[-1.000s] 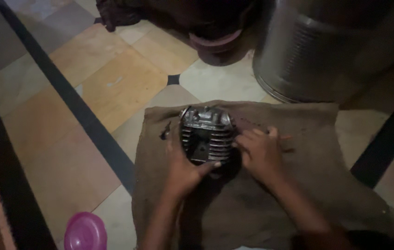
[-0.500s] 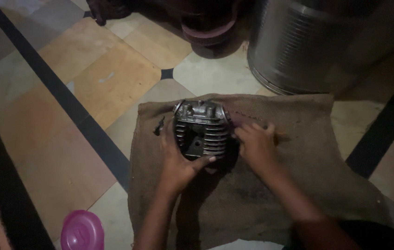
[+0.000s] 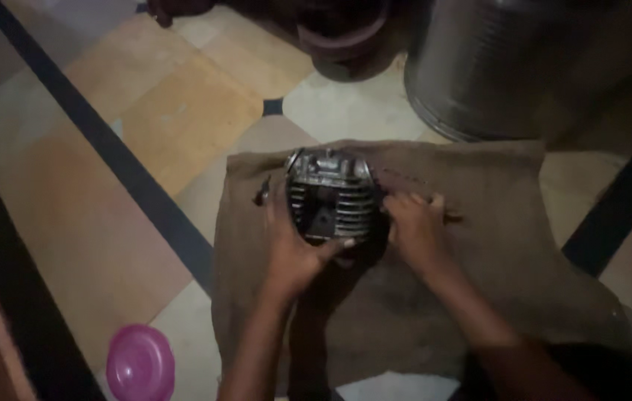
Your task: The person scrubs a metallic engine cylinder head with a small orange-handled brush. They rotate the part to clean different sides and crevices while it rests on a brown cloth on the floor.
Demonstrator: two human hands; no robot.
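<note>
Your left hand (image 3: pixel 295 249) wraps around the left side and bottom of a gray metal engine part (image 3: pixel 331 194) with thin ribs on it. Your thumb (image 3: pixel 334 246) presses up under its lower edge, so this hand is holding it tight. Your right hand (image 3: pixel 414 229) is curled up and touches the right side of the part. You seem to pinch something small there, but it is too dark to tell what. The engine part sits on a brown cloth (image 3: pixel 509 245) spread flat on the tiled floor (image 3: pixel 108 148). A big shiny metal drum (image 3: pixel 509 67) stands behind the cloth. A round pink lid (image 3: pixel 140 364) lies on the floor, well apart from your left arm.
</note>
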